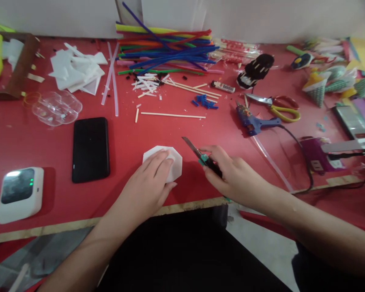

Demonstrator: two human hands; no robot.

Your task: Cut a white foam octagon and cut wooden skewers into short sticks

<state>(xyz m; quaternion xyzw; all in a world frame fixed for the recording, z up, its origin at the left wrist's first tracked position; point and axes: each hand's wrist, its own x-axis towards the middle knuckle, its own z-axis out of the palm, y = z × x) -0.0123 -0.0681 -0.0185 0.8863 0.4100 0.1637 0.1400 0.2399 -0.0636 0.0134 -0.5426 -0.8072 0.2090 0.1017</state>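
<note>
My left hand (152, 178) lies over a white eight-sided piece (175, 164), fingers together and bent on top, with the thumb by its near edge. Part of the piece is hidden under the fingers; its material is hard to tell. In my right hand (228, 166) is a utility knife (205, 159), gripped by its dark and green handle. Its blade is out and points up and left, above the red table and apart from the white piece. Just beyond, a thin wooden stick (173, 115) lies on the table.
Left are a black phone (90, 150), a white device (20, 194) and white scraps (77, 69). Pipe cleaners (167, 48) are heaped at the back. A glue gun (254, 121) with a cord and pliers (276, 106) lie right. The table edge (188, 206) runs close in front.
</note>
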